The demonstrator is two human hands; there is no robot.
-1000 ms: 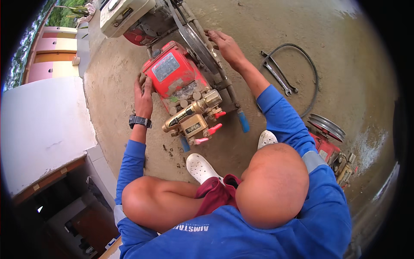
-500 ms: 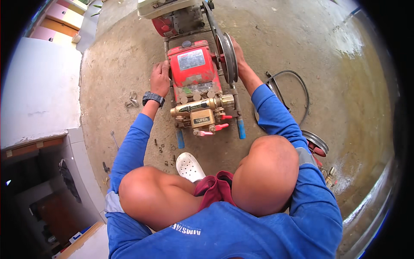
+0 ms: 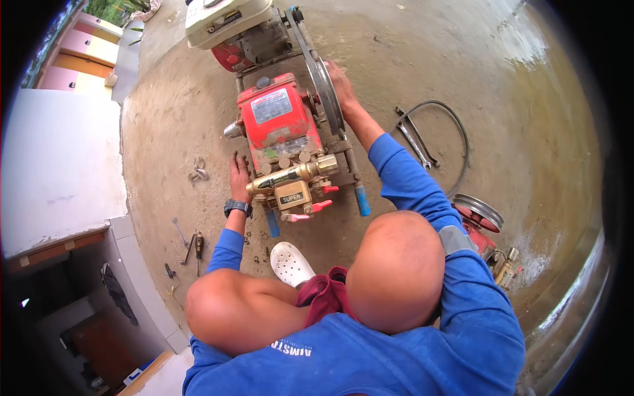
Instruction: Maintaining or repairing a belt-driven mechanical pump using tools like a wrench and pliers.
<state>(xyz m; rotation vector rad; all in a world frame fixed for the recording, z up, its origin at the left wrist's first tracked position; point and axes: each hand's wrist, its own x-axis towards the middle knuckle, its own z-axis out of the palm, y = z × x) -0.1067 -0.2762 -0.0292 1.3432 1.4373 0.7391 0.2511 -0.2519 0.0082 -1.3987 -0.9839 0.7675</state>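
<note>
Head view: the left hand (image 3: 239,178), fingers open, is beside the brass manifold (image 3: 290,178); the red pump (image 3: 277,122) lies ahead-right, long axis running forward; its pulley (image 3: 329,99) is nearest the right hand (image 3: 341,86), seemingly touching, though whether those fingers grip I cannot tell.

An engine (image 3: 254,45) sits behind the pump (image 3: 277,125), a wrench (image 3: 414,144) rightward.
</note>
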